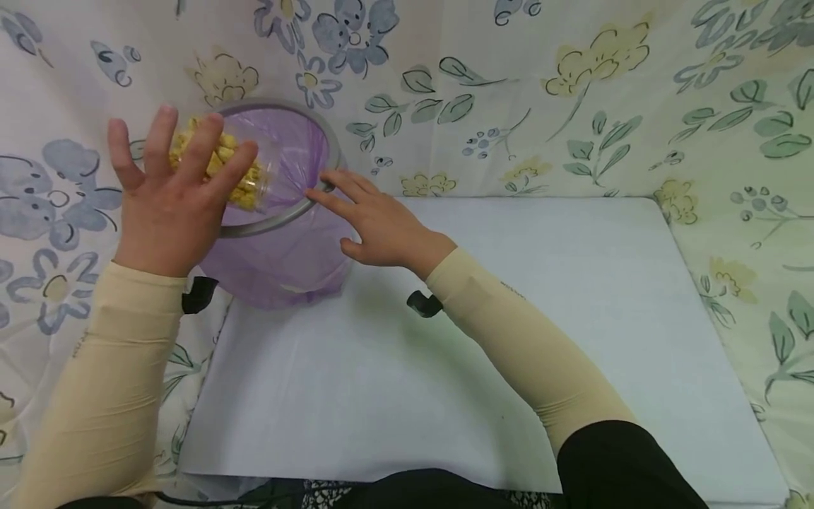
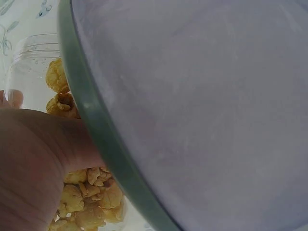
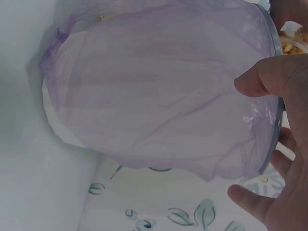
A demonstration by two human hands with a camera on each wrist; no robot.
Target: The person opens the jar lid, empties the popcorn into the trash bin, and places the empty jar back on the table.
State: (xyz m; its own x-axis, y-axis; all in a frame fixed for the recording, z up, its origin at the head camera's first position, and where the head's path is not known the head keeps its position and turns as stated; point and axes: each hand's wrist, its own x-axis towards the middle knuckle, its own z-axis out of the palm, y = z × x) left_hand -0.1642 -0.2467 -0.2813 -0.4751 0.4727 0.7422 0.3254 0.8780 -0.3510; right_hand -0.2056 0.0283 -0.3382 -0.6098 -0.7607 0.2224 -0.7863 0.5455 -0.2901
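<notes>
A clear plastic jar [image 2: 32,82] of yellow popcorn [image 1: 246,185] is held in my left hand [image 1: 174,201], over the opening of a bin. In the left wrist view the thumb crosses the jar's side, with popcorn showing above and below it. The bin has a grey rim [image 1: 273,225] and a thin purple bag [image 1: 280,265] lining it and hanging down outside. My right hand [image 1: 388,226] is at the rim's right side, index and middle fingertips touching it. In the right wrist view its thumb [image 3: 252,84] stands in front of the bag, the fingers spread apart.
A white board-like tabletop [image 1: 445,367] spreads in front of me, with the bin at its far left corner. Floral cloth [image 1: 477,127] hangs behind and along both sides. A dark cable [image 1: 210,500] runs along the near edge at the left.
</notes>
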